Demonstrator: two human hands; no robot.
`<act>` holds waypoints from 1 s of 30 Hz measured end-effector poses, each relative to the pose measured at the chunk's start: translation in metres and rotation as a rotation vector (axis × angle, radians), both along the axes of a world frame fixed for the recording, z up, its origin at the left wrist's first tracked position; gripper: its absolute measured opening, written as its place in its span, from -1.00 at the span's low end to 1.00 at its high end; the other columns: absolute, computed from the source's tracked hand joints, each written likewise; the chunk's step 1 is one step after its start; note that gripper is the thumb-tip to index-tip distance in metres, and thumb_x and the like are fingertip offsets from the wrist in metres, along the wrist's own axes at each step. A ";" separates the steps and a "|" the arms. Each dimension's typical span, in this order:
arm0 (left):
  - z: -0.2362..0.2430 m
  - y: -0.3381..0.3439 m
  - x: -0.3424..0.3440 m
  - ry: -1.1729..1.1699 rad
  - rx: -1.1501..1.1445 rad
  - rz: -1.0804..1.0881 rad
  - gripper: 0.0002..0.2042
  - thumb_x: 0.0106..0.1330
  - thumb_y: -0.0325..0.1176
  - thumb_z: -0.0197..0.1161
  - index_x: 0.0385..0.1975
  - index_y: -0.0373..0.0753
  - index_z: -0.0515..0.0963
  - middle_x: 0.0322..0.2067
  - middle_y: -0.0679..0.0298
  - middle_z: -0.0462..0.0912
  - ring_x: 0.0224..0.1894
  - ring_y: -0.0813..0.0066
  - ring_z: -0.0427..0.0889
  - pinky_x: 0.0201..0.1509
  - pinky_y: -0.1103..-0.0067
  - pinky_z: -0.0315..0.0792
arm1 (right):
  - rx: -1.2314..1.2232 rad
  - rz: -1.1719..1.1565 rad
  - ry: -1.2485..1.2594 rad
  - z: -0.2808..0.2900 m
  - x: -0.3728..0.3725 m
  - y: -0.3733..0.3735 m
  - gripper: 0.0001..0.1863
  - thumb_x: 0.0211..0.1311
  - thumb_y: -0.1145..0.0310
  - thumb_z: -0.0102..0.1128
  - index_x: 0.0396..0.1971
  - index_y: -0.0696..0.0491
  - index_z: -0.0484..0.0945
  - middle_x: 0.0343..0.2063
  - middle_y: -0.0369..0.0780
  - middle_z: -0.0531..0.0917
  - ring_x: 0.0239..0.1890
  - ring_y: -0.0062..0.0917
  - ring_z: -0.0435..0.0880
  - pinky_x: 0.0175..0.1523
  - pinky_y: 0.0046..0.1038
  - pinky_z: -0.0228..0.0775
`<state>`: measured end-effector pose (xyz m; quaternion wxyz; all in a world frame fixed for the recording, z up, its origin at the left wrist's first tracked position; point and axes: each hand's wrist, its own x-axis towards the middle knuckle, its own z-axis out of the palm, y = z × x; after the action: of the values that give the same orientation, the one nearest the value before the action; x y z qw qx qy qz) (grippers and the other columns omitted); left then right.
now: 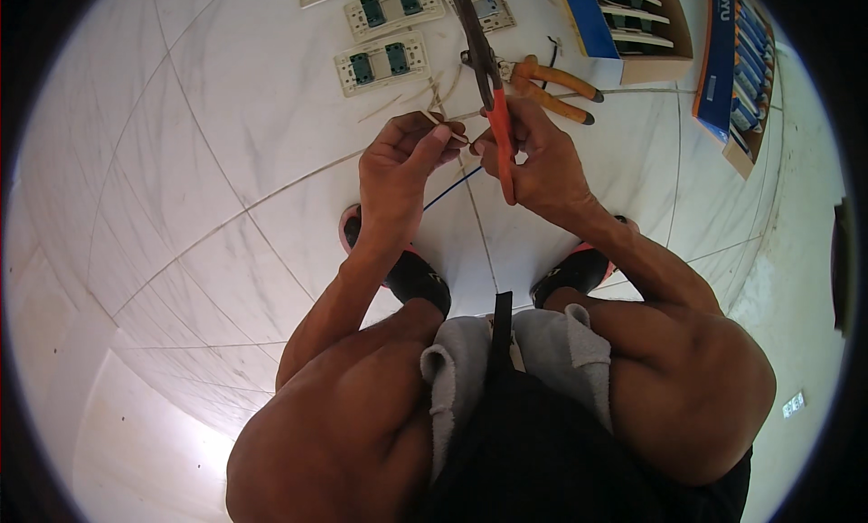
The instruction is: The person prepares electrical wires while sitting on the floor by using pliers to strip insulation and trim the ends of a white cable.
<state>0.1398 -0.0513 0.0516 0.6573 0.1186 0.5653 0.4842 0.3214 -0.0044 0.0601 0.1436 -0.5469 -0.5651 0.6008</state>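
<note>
My left hand (402, 157) pinches a short pale wire (432, 116) between thumb and fingers. My right hand (533, 161) is closed on a long dark-jawed cutting tool (497, 116) with red handles, held upright, its jaws pointing away from me. The fingertips of both hands are close together near the wire's end; whether my right fingers touch the wire is unclear. A blue wire (452, 188) runs diagonally below my hands. Orange-handled pliers (540, 86) lie on the tiled floor just beyond my right hand, among pale wire scraps (418, 95).
Switch plates with green modules (382, 64) lie at the upper left of my hands. A blue open box of plates (589, 21) and another box of wrapped items (712, 80) sit at right. My shoes (570, 274) flank the workspace; a wall (63, 396) curves along the lower left.
</note>
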 end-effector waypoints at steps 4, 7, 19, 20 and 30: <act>0.003 0.001 -0.007 0.090 -0.012 -0.077 -0.76 0.39 -0.43 0.29 -0.06 -0.44 0.57 -0.22 0.13 0.75 -0.16 0.46 0.71 0.04 0.52 0.57 | -0.134 -0.038 0.131 -0.003 -0.004 -0.005 -0.47 0.25 0.41 0.37 0.18 0.18 0.40 -0.27 -0.23 0.69 -0.19 -0.62 0.66 0.01 -0.51 0.49; 0.005 -0.001 -0.023 0.134 -0.036 -0.189 -0.72 0.39 -0.40 0.29 -0.01 -0.44 0.57 -0.22 0.14 0.75 -0.17 0.48 0.70 0.03 0.54 0.55 | -0.268 0.083 0.037 0.007 -0.003 0.001 -0.43 0.26 0.32 0.37 0.21 0.17 0.39 -0.27 -0.23 0.66 -0.20 -0.61 0.64 -0.01 -0.50 0.48; -0.004 0.011 -0.059 0.021 -0.109 -0.384 -0.74 0.39 -0.34 0.31 -0.08 -0.41 0.66 -0.32 0.25 0.70 -0.31 0.59 0.56 -0.14 0.61 0.46 | -0.443 0.522 0.041 0.005 0.050 -0.015 -0.17 0.17 -0.19 0.32 0.21 0.16 0.37 -0.35 -0.27 0.55 -0.28 -0.50 0.57 -0.05 -0.40 0.44; -0.003 0.013 -0.061 0.019 -0.107 -0.401 -0.74 0.37 -0.34 0.32 -0.09 -0.42 0.67 -0.33 0.25 0.71 -0.32 0.60 0.57 -0.15 0.61 0.46 | -0.446 0.527 0.065 0.003 0.051 -0.017 -0.18 0.18 -0.19 0.30 0.20 0.17 0.36 -0.38 -0.30 0.53 -0.31 -0.53 0.57 -0.07 -0.42 0.45; 0.000 0.019 -0.071 0.052 -0.139 -0.463 -0.75 0.35 -0.33 0.36 -0.14 -0.41 0.69 -0.35 0.26 0.71 -0.34 0.62 0.54 -0.20 0.64 0.42 | -0.461 0.553 0.046 0.005 0.040 -0.019 -0.18 0.17 -0.16 0.33 0.23 0.15 0.33 -0.33 -0.25 0.53 -0.24 -0.48 0.56 -0.05 -0.36 0.43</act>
<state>0.0685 -0.0319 0.0512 0.7426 0.2119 0.5717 0.2770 0.3609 -0.0235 0.0655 -0.1387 -0.3777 -0.5380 0.7407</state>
